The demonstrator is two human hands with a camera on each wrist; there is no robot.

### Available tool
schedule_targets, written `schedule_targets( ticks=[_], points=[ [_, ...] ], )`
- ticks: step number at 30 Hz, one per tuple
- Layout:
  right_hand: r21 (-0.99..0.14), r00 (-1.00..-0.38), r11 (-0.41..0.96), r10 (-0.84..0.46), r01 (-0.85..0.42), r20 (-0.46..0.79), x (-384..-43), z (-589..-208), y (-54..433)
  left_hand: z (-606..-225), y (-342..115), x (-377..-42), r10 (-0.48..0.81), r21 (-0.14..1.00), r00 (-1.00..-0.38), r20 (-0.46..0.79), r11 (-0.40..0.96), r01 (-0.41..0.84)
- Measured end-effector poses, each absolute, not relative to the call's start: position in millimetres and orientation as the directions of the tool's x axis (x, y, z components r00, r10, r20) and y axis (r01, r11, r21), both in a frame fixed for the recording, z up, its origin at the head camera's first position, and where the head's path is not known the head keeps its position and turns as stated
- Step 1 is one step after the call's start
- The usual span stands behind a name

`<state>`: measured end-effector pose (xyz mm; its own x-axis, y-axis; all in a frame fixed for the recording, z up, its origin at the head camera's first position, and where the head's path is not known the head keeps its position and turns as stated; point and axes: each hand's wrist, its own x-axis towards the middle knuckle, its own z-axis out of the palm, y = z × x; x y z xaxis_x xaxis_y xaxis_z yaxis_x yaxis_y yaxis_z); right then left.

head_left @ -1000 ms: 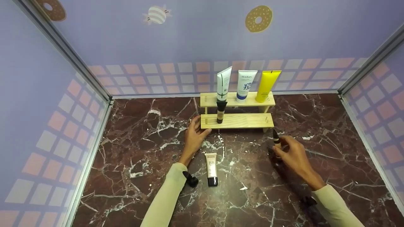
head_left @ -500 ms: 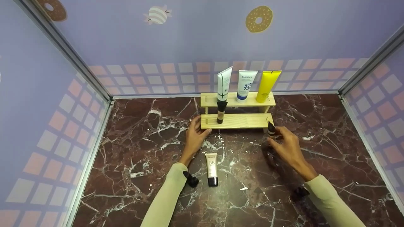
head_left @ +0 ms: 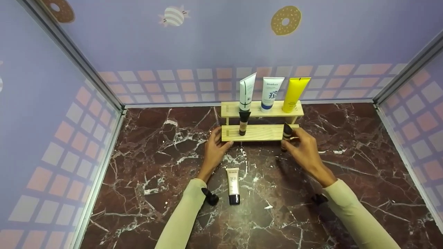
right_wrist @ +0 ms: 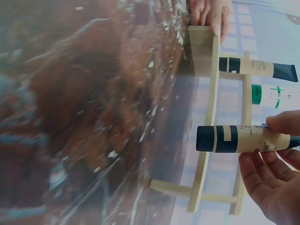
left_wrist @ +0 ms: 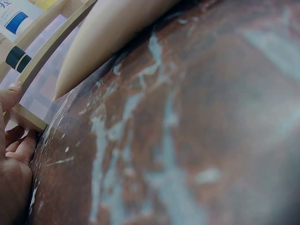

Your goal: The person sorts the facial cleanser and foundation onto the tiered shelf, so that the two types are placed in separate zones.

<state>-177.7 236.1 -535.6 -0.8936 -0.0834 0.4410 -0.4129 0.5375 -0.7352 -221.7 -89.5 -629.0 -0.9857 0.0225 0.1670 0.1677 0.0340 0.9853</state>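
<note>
A small two-tier wooden display rack (head_left: 266, 133) stands by the back wall. My left hand (head_left: 215, 148) grips the left end of its lower shelf, thumb at the front edge and fingers curled round the side. Between thumb and fingers my right hand (head_left: 305, 148) pinches a beige-and-black foundation tube (right_wrist: 258, 139), black cap down. That tube overlaps the right end of the lower shelf in the head view. A similar beige-and-black tube (head_left: 244, 123) stands on the left part of this shelf. Flat on the table, nearer me, lies a BB cream tube (head_left: 233, 185).
On the upper shelf stand a white-and-green tube (head_left: 246, 93), a white-and-blue tube (head_left: 271, 94) and a yellow tube (head_left: 295, 95). Patterned panels close in the back and both sides of the dark marbled table (head_left: 152, 214).
My right hand has carried the foundation tube left and away from me, from beside the rack to the right end of the lower shelf. My left hand stays at the rack.
</note>
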Motion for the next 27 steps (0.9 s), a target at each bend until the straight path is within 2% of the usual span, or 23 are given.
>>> schedule_targets(
  ticks=[17,27],
  points=[
    [-0.757,-0.901,0.517,-0.067,-0.399,0.429,-203,-524,211,-630,-88,-223,0.024,0.986,-0.987,0.159,0.038,0.16],
    [-0.799,-0.923,0.488,-0.033,-0.35,0.383,-220,-527,202,-630,-90,-222,0.015,0.987,-0.987,0.158,0.037,0.159]
  ],
)
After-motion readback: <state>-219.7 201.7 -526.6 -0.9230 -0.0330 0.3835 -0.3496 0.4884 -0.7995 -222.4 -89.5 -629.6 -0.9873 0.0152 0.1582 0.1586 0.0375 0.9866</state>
